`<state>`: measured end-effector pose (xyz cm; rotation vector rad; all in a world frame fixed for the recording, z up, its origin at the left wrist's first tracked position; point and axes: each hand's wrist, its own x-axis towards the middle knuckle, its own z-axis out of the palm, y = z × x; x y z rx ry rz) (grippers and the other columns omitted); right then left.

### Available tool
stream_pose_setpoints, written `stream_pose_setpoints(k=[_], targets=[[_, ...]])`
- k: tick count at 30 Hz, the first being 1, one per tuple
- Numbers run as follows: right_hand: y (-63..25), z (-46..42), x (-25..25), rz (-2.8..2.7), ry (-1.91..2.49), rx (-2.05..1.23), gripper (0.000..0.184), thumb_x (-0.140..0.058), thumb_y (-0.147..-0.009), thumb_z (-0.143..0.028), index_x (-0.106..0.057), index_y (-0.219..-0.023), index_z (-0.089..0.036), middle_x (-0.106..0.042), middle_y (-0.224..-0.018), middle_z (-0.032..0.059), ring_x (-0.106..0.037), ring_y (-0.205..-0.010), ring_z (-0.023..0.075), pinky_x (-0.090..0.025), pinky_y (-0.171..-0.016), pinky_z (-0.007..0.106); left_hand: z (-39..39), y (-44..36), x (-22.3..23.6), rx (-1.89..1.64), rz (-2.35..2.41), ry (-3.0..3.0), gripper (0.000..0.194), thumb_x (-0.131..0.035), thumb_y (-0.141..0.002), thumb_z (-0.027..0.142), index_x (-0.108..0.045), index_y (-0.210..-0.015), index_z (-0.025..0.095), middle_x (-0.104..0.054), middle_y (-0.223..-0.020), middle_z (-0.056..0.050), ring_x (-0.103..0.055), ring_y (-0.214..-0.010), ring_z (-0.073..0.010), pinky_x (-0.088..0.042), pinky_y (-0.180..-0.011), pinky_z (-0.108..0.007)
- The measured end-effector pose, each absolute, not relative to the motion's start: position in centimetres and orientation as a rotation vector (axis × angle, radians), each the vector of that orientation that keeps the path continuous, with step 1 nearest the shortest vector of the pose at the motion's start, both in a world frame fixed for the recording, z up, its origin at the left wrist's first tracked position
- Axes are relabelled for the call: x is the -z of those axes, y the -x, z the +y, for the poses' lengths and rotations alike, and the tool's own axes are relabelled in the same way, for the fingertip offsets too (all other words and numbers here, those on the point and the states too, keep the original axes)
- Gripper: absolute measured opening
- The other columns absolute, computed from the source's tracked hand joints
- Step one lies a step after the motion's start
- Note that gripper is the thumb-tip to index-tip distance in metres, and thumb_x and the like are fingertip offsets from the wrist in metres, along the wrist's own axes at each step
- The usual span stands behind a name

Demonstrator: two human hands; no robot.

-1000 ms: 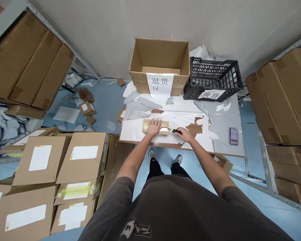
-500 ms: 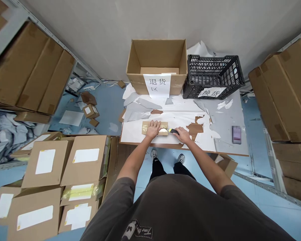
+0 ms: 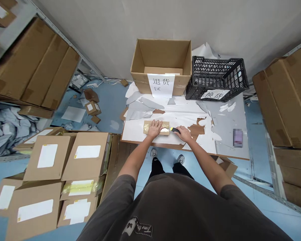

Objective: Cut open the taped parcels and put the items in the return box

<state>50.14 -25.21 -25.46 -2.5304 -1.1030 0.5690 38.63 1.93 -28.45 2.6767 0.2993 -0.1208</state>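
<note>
**Left hand on parcel, cutter at its end**

The left hand (image 3: 154,129) lies palm down across the middle of the parcel (image 3: 146,128), its fingers extended and slightly spread over the top rather than wrapped round it; the parcel, a small brown box with shiny tape, lies near the front edge of the table (image 3: 228,145), its long side roughly along that edge. The right hand (image 3: 183,134) has its fingers closed round the black and yellow cutter (image 3: 175,130); the cutter points toward the parcel's right end, though whether its tip touches is too small to tell.

White paper (image 3: 131,130), torn in places, lies under the parcel; a ragged brown patch (image 3: 196,130) shows to the right of the right hand, and a phone (image 3: 237,138), its screen blurred, lies farther right. At the back of the table stand an open carton (image 3: 140,79), with a lettered sheet (image 3: 163,85) on its front, and, just beside it, a black crate (image 3: 197,89) bearing a lettered label (image 3: 215,94); labelled boxes (image 3: 85,160) are stacked left of the table.
</note>
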Motion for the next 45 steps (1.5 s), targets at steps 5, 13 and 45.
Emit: stream_pose_setpoints(k=[5,13,45], targets=[[-50.1,-25.3,25.3,-1.033,2.522,-0.570,0.035,-0.050,-0.110,-0.048,-0.069,-0.128,-0.026,-0.070,-0.123,0.0143,-0.059,-0.115,0.0333,-0.048,-0.096,0.041,1.7,-38.8,27.9,0.108,0.366,-2.551,0.055,-0.055,-0.108,0.049,-0.058,-0.159,0.027,-0.051,-0.167,-0.016,-0.026,-0.165,-0.0419,-0.018,-0.132,-0.065],[-50.7,-26.0,25.3,-1.030,2.549,-0.560,0.033,-0.051,-0.108,-0.050,-0.067,-0.121,-0.025,-0.071,-0.122,0.0139,-0.062,-0.114,0.0313,-0.049,-0.096,0.039,1.7,-38.8,27.5,0.060,0.376,-2.498,0.054,-0.057,-0.107,0.052,-0.062,-0.155,0.028,-0.055,-0.164,-0.017,-0.030,-0.163,-0.0427,-0.018,-0.131,-0.063],[-49.1,-19.0,28.0,0.200,1.686,-0.877,0.036,-0.069,-0.089,-0.057,-0.062,-0.101,-0.024,-0.074,-0.093,0.0081,-0.072,-0.083,0.0222,-0.063,-0.075,0.034,-1.1,-33.4,27.9,0.266,0.779,-1.790,0.106,-0.086,-0.082,0.053,-0.033,-0.169,0.023,-0.060,-0.157,-0.018,-0.062,-0.141,-0.0349,-0.051,-0.111,-0.042]])
